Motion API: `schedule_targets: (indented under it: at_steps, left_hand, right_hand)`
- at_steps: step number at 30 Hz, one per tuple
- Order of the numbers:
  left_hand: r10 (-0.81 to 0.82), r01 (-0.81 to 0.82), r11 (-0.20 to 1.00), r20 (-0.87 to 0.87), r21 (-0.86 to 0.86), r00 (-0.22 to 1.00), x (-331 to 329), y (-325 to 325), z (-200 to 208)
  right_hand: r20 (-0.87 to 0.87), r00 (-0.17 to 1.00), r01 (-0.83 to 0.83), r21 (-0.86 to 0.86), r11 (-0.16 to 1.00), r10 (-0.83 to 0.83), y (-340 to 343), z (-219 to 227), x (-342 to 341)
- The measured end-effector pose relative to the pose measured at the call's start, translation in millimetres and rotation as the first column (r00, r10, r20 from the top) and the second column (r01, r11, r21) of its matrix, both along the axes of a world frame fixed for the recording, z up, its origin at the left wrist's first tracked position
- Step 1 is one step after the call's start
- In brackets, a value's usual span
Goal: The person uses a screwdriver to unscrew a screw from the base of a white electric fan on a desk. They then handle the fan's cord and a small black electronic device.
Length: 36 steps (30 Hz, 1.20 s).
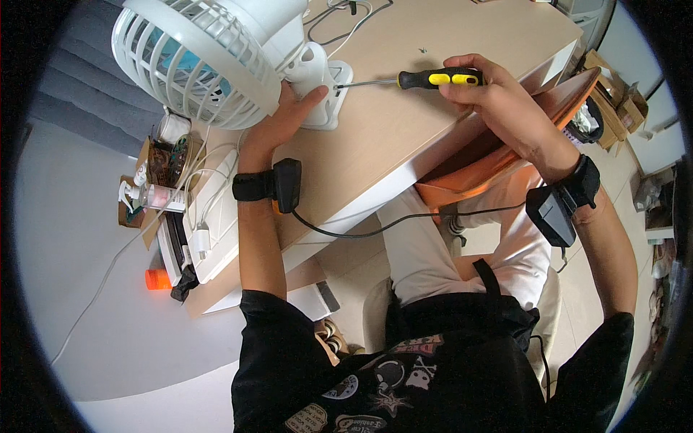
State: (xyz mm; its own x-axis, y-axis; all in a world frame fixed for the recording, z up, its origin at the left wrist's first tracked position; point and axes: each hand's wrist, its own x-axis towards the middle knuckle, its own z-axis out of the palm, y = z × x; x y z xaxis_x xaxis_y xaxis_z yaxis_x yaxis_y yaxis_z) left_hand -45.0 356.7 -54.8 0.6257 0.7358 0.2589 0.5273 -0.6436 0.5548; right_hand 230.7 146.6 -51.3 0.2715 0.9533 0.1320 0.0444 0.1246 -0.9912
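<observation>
A white desk fan (253, 72) with a round grille and blue blades lies tilted at the table's far left, its base (339, 112) turned toward the right. My left hand (280, 123) grips the fan by its stand, thumb on the near side; the other fingers are mostly hidden behind the grille. In my right hand (491, 94) is a screwdriver (419, 79) with a black and yellow handle, held level and pointing left. Its tip meets the side of the stand near the base; the exact contact is too small to make out.
Under my forearms is a wooden table (390, 144). A tiny dark piece (423, 50) lies beyond the screwdriver, and cables (346, 22) run along the back. An orange chair (462, 187) stands by the near right edge. Bottles, boxes and a white charger (201, 242) crowd the left.
</observation>
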Motion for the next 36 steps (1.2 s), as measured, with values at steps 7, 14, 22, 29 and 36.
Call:
schedule_targets:
  at_steps: [7, 14, 22, 29, 36]
  left_hand:
    - [0.014, -0.014, 0.999, -0.013, 0.030, 1.000, -6, 7, -4]
    - [-0.029, 0.026, 0.999, -0.091, -0.035, 0.995, -3, 7, 2]
    - [-0.016, 0.015, 1.000, -0.099, -0.012, 0.995, -5, 11, -1]
    - [-0.027, 0.023, 0.998, -0.075, -0.057, 0.997, -2, 8, 0]
    - [0.016, -0.020, 0.999, -0.096, -0.035, 0.995, -4, 4, 3]
  right_hand:
    - [-0.193, 0.980, -0.081, -0.201, 0.976, 0.041, -1, 16, -4]
    - [-0.133, 0.991, -0.008, -0.150, 0.989, -0.012, -1, 7, -1]
    - [-0.155, 0.986, 0.055, -0.092, 0.994, -0.069, -3, 9, -1]
    - [-0.195, 0.977, 0.075, -0.055, 0.996, -0.084, -3, 8, 0]
    - [-0.208, 0.975, 0.074, -0.039, 0.996, -0.080, -3, 9, -2]
